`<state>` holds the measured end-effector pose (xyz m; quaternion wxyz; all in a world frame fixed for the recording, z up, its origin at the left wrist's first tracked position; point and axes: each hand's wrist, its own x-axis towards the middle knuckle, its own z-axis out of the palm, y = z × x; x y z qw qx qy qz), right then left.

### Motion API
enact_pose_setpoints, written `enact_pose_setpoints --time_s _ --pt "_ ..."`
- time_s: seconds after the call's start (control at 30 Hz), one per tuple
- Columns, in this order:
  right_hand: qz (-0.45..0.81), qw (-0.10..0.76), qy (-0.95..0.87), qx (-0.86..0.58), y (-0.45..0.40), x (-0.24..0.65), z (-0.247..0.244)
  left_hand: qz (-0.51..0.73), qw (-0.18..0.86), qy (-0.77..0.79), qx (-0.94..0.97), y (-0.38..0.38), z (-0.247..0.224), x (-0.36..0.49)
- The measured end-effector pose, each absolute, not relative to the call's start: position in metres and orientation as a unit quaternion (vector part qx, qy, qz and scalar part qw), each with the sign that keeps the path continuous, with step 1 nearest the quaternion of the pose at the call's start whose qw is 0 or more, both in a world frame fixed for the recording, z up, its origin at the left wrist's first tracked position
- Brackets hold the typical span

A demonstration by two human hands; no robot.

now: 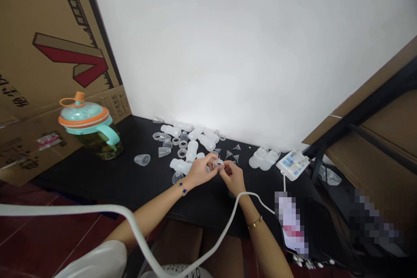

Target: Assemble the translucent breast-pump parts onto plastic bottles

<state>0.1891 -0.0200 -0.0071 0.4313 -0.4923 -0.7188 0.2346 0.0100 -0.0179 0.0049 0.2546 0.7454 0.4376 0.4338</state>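
Over the black table [130, 182], both hands meet at a clear bottle collar ring [218, 163]. My left hand [199, 171] pinches its left side with thumb and fingers. On the other side, the fingers of my right hand [233, 177] close on the same ring. Whether a teat sits inside it is too small to tell. Behind the hands lie several white baby bottles [192, 151], loose rings [181, 153] and clear caps [164, 152]. A clear teat [177, 177] rests by my left wrist. Small clear funnel-shaped pieces [229, 154] lie just beyond my right hand.
A teal and orange lidded jug [94, 128] stands at left by a cardboard box [48, 52]. Two white bottles with clear tops [265, 158] lie at right beside a white power strip [293, 165]. Its white cable [228, 226] loops across the foreground. A phone [291, 230] lies lower right.
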Motion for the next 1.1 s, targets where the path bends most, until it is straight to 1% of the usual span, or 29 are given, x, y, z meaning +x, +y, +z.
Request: enact_pose_setpoints --time_s 0.6,1.1 --pt "0.222 0.427 -0.723 -0.496 -0.021 0.189 -0.008 0.435 0.24 0.445 0.745 -0.015 -0.005 0.012" --pt "0.222 0.428 -0.719 -0.501 -0.019 0.189 -0.012 0.429 0.242 0.455 0.742 -0.016 -0.003 0.012"
